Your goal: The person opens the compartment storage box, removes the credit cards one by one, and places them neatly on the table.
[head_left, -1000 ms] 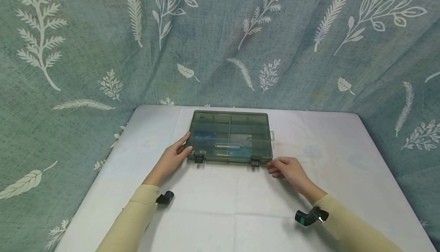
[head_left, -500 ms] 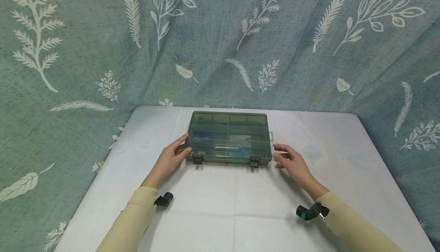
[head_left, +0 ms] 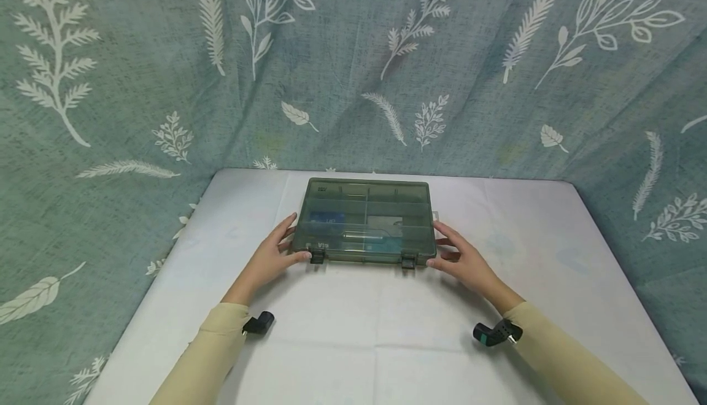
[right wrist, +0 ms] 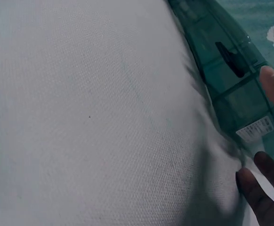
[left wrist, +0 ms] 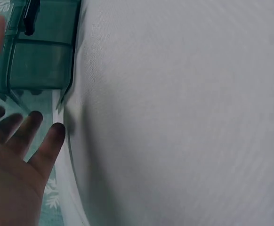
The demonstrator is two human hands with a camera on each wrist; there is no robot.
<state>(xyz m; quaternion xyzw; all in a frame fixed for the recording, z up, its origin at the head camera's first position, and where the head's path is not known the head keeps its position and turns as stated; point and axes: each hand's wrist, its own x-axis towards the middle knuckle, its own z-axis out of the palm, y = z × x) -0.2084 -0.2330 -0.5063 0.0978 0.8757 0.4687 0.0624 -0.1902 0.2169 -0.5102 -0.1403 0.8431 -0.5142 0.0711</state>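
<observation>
A flat, dark green see-through plastic organizer box (head_left: pixel 338 191) lies on the white table, its lid down. Two black latches face the near side, the left latch (head_left: pixel 317 256) and the right latch (head_left: pixel 409 261). My left hand (head_left: pixel 270 264) is at the box's left front corner, thumb by the front edge; in the left wrist view its fingers (left wrist: pixel 50 146) are spread and relaxed. My right hand (head_left: pixel 466 264) is at the right front corner, thumb by the front edge and fingers along the right side. Inside the box show a blue item (head_left: pixel 327 219), a pale piece (head_left: pixel 385 226) and a light-blue piece (head_left: pixel 385 244).
The white-covered table (head_left: pixel 342 356) extends around the box. Behind it hangs a green-blue leaf-patterned cloth (head_left: pixel 353 55). A white barcode label (right wrist: pixel 255 129) shows on the box in the right wrist view. A black camera (head_left: pixel 259 323) and another black camera (head_left: pixel 497 332) sit at the wrists.
My right hand has moved from the front right corner up along the right side, its fingers spreading. My left thumb has shifted down to the front edge. The box stays about where it was.
</observation>
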